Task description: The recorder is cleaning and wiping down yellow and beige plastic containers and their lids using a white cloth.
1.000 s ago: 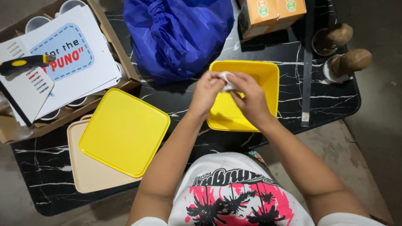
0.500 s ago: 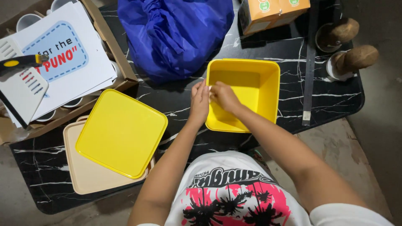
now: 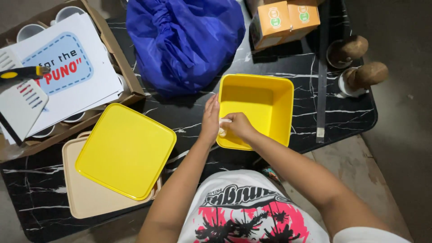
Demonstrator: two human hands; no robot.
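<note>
L hand (image 3: pixel 210 118) – fingers straight, pressed flat against outer near-left wall of square yellow plastic container (image 3: pixel 265 96) on black marble-look table (image 3: pixel 342 114). R hand (image 3: pixel 237 127) inside container, fingers curled, pinching small white wad (image 3: pixel 222 121) at inner wall. Square yellow plastic lid (image 3: pixel 125 150) lies well to left, atop beige lid (image 3: pixel 85 200). Blue plastic bag (image 3: pixel 184 42) behind container.

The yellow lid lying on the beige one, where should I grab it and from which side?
Grip the yellow lid at its near right corner, coming from the table's front edge. It lies skewed on the beige lid, and that corner seems to overhang it, probably leaving room for fingers beneath.
</note>
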